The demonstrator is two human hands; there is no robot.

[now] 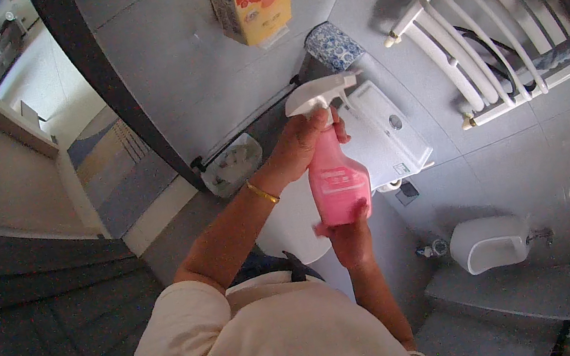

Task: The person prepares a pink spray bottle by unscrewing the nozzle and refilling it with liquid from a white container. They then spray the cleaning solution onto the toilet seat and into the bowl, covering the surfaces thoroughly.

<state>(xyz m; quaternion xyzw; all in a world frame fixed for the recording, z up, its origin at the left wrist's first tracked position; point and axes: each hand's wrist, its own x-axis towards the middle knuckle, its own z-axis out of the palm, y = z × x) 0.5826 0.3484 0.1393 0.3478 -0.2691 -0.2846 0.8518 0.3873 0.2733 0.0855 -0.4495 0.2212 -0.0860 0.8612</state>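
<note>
A pink spray bottle with a white trigger head is upright in front of me, between both hands. My left hand is wrapped around its neck just below the spray head; a gold bracelet is on that wrist. My right hand supports the bottle's base from below, its thumb on the side. Behind the bottle stands a white toilet, with its tank against the tiled wall and its lid partly hidden by my arm and the bottle.
A lined waste bin stands left of the toilet. A yellow and red carton and a blue-patterned cylinder are beyond. At right are a white towel radiator and a urinal-like white basin. A doorway opens onto a striped mat.
</note>
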